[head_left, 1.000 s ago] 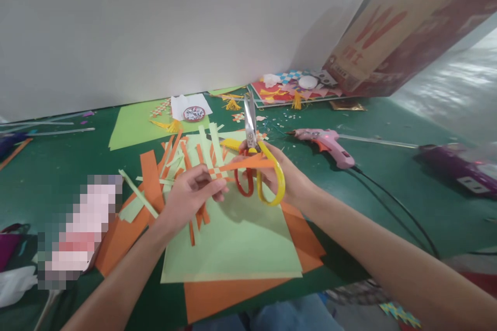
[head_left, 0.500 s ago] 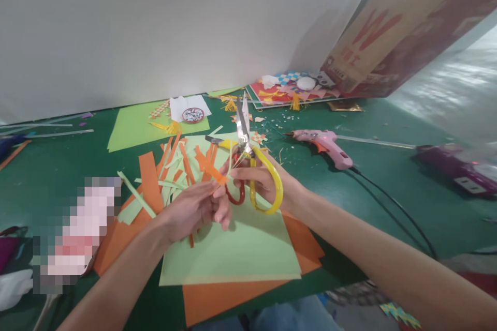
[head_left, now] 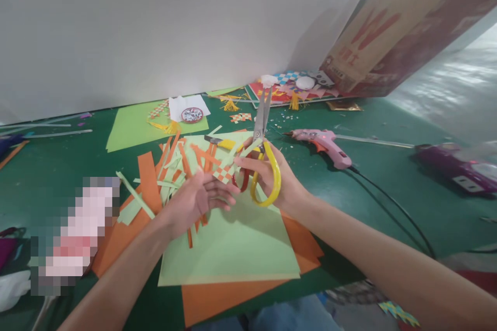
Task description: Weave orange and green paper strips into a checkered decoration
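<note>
Scissors (head_left: pixel 258 133) point forward, long axis toward the wall (head_left: pixel 155 26).

right hand (head_left: pixel 266 170): scissors (head_left: pixel 259 132), checkered paper weave (head_left: pixel 223 173) | left hand (head_left: pixel 194 201): outstretched, near weave | green table (head_left: pixel 322 207)

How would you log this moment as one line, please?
right hand: holds scissors and woven paper | left hand: open beside woven paper | table: pink glue gun

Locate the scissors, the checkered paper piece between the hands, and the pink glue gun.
Scissors (head_left: pixel 259 131): head view, blades near the pivot.
Checkered paper piece (head_left: pixel 223 173): head view, its woven middle.
Pink glue gun (head_left: pixel 327 141): head view, its body.
</note>
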A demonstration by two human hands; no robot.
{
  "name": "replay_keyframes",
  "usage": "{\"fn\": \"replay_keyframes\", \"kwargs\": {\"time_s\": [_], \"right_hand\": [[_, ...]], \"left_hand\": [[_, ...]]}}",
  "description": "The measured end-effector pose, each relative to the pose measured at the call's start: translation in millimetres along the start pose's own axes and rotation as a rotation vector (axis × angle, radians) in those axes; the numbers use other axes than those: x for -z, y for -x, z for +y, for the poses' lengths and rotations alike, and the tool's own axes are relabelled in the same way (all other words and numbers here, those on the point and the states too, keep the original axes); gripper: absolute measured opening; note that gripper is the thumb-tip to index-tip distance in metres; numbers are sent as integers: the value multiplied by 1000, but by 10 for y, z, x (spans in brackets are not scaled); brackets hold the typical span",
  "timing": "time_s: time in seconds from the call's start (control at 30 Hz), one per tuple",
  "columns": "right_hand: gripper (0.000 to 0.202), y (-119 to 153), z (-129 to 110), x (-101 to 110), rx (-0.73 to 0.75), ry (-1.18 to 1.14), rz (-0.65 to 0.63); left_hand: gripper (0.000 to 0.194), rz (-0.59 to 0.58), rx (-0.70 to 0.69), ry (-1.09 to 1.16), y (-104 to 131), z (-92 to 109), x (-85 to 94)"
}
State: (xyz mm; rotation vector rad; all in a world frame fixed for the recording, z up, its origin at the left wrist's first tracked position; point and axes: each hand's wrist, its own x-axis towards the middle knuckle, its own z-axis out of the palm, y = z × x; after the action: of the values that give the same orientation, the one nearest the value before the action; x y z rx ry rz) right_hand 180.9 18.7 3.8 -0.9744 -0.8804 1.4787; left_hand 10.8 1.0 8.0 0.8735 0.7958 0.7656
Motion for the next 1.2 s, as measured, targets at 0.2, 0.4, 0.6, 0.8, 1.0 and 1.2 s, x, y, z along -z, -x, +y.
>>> {"fn": "replay_keyframes", "kwargs": {"time_s": [0.2, 0.4, 0.6, 0.8, 1.0, 1.2], "right_hand": [[42, 21, 20, -27, 33, 39, -48], [40, 20, 52, -47, 95, 54, -29], [39, 23, 88, -52, 188, 89, -22], [36, 54, 41, -48, 207, 203, -68], [36, -12, -201, 113, 301, 372, -158], [35, -2, -678, 475, 196, 1074, -468]], "left_hand": [[24, 281, -105, -247, -22, -41, 12], [30, 421, -185, -290, -30, -22, 8], [34, 311, -109, -262, -17, -45, -28], [24, 346, -213, -279, -23, -45, -22], [21, 456, -337, -249, -24, -45, 38], [20, 501, -402, -154, -4, -35, 48]]}}
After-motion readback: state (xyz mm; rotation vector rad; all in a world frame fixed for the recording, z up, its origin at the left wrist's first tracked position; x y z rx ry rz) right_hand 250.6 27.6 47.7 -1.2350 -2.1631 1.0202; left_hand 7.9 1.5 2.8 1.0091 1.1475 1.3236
